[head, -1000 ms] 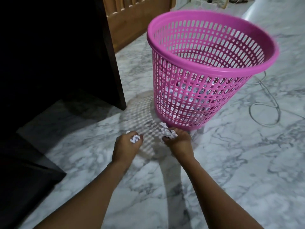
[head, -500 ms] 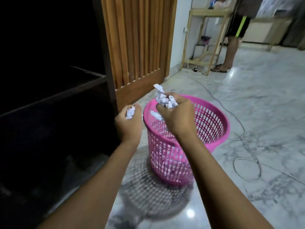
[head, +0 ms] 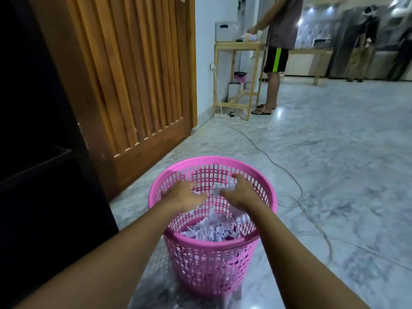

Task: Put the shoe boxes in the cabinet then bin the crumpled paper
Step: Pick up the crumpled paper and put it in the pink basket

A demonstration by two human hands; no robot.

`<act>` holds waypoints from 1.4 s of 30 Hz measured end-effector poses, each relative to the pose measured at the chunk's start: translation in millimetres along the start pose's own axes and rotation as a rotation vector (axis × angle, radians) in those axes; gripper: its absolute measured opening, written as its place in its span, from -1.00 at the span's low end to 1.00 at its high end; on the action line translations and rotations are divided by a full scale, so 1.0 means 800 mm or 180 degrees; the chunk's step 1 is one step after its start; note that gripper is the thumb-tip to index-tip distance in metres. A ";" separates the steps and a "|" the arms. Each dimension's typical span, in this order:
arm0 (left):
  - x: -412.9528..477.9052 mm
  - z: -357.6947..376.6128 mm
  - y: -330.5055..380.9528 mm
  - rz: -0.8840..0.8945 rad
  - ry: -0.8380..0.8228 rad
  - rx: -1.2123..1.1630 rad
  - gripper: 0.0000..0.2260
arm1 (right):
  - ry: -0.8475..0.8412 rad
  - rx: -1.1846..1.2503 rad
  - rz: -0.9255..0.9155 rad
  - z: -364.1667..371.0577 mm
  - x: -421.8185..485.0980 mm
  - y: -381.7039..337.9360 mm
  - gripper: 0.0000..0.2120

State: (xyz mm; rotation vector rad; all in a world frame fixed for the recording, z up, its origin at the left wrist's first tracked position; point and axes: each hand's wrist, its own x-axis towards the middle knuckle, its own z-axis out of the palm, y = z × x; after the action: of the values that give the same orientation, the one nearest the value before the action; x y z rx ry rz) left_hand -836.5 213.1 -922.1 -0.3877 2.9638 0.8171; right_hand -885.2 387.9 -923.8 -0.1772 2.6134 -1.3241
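A pink plastic mesh bin [head: 269,197] stands on the marble floor in front of me, with crumpled white paper [head: 211,233] piled at its bottom. Both my hands hover over its mouth. My left hand [head: 182,194] has its fingers spread and holds nothing. My right hand [head: 239,192] is also spread open. A blurred wad of white paper [head: 224,188] is in the air between the two hands, just below the rim and falling. The dark cabinet [head: 44,197] fills the left side; its inside is too dark to show any shoe boxes.
A slatted wooden door panel [head: 138,85] stands behind the bin on the left. A grey cable [head: 287,172] snakes over the floor right of the bin. Far back, another person [head: 275,52] stands at a wooden table [head: 236,74].
My hands rose from the floor with paper wads, moved over the bin and opened; the paper is dropping in. My view lifted from the floor toward the room.
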 end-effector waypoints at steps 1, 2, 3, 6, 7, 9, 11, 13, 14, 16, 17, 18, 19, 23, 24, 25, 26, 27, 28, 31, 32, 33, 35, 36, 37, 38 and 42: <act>0.000 0.002 -0.003 -0.0105 -0.0118 0.0328 -0.35 | -0.0010 -0.0168 0.0036 -0.002 0.002 0.002 -0.27; -0.001 0.002 -0.004 -0.0141 -0.0182 0.0433 -0.28 | -0.0001 -0.0310 0.0044 -0.004 0.004 0.003 -0.23; -0.002 0.001 -0.005 -0.0107 -0.0219 0.0357 -0.28 | -0.0007 -0.0441 0.0011 -0.006 0.005 0.004 -0.21; -0.009 -0.005 -0.012 0.0222 0.0076 0.0049 -0.48 | 0.0006 -0.0544 -0.0244 -0.016 0.000 0.003 -0.35; -0.014 -0.005 -0.015 0.0272 0.0445 0.0252 -0.52 | 0.0202 -0.0709 -0.0384 -0.019 -0.004 0.003 -0.43; -0.027 -0.003 -0.020 0.0199 0.1300 0.0673 -0.55 | 0.0922 -0.1427 -0.0489 -0.025 -0.010 0.006 -0.52; -0.043 0.000 -0.025 -0.0352 0.1613 0.0429 -0.46 | 0.1299 -0.1973 -0.0092 -0.033 -0.017 0.011 -0.46; -0.058 0.003 -0.033 -0.1204 0.1422 -0.0510 -0.38 | 0.1093 -0.1912 0.0493 -0.037 -0.027 0.022 -0.37; -0.062 0.003 -0.038 -0.1568 0.1237 -0.1128 -0.38 | 0.0939 -0.1673 0.0644 -0.037 -0.031 0.030 -0.37; -0.070 0.000 -0.044 -0.1895 0.0925 -0.2249 -0.54 | 0.0821 -0.1015 0.0572 -0.037 -0.038 0.040 -0.41; -0.074 -0.001 -0.047 -0.1890 0.0882 -0.2481 -0.63 | 0.0899 -0.0716 0.0412 -0.038 -0.040 0.042 -0.44; -0.077 -0.003 -0.050 -0.1854 0.0924 -0.2557 -0.69 | 0.1015 -0.0448 0.0277 -0.038 -0.040 0.044 -0.47; -0.080 -0.005 -0.052 -0.1830 0.1043 -0.2608 -0.72 | 0.1122 -0.0190 0.0209 -0.038 -0.040 0.044 -0.47; -0.083 -0.017 -0.065 -0.1973 0.1656 -0.2981 -0.66 | 0.1028 0.0978 0.0158 -0.017 -0.031 0.032 -0.40; -0.079 -0.018 -0.070 -0.2032 0.1800 -0.3134 -0.65 | 0.0936 0.1107 0.0085 -0.006 -0.029 0.028 -0.52; -0.076 -0.019 -0.072 -0.2061 0.1906 -0.3274 -0.67 | 0.0829 0.1130 -0.0002 0.005 -0.027 0.024 -0.67; -0.074 -0.018 -0.072 -0.2066 0.2007 -0.3385 -0.71 | 0.0720 0.1137 -0.0095 0.016 -0.026 0.018 -0.77; -0.074 -0.016 -0.069 -0.2066 0.2119 -0.3476 -0.76 | 0.0619 0.1168 -0.0203 0.028 -0.025 0.013 -0.80; -0.072 -0.014 -0.067 -0.2063 0.2199 -0.3538 -0.80 | 0.0540 0.1182 -0.0301 0.038 -0.023 0.009 -0.78; -0.071 -0.004 -0.063 -0.1945 0.2118 -0.3710 -0.80 | 0.0325 0.1332 -0.0612 0.060 -0.016 -0.004 -0.58; -0.070 0.000 -0.063 -0.1914 0.2038 -0.3706 -0.74 | 0.0213 0.1438 -0.0683 0.066 -0.015 -0.008 -0.51; -0.070 0.003 -0.063 -0.1897 0.1985 -0.3660 -0.69 | 0.0102 0.1507 -0.0741 0.072 -0.014 -0.013 -0.42; -0.069 0.007 -0.065 -0.1905 0.2069 -0.3581 -0.62 | -0.0142 0.1572 -0.0766 0.085 -0.012 -0.020 -0.22; -0.069 0.008 -0.067 -0.1936 0.2198 -0.3536 -0.61 | -0.0271 0.1579 -0.0738 0.092 -0.012 -0.023 -0.15; -0.069 0.007 -0.070 -0.1966 0.2350 -0.3474 -0.61 | -0.0360 0.1570 -0.0705 0.100 -0.012 -0.026 -0.11; -0.070 0.005 -0.072 -0.1981 0.2463 -0.3424 -0.60 | -0.0393 0.1557 -0.0666 0.107 -0.012 -0.030 -0.11; -0.068 0.006 -0.076 -0.2085 0.2347 -0.3485 -0.62 | -0.0327 0.1524 -0.0578 0.130 -0.014 -0.041 -0.19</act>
State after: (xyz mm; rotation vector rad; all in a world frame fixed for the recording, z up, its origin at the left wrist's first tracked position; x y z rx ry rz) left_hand -768.4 177.3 -950.6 -1.8604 2.1284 2.4313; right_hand -848.8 289.1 -955.6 -0.3976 2.1606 -1.8992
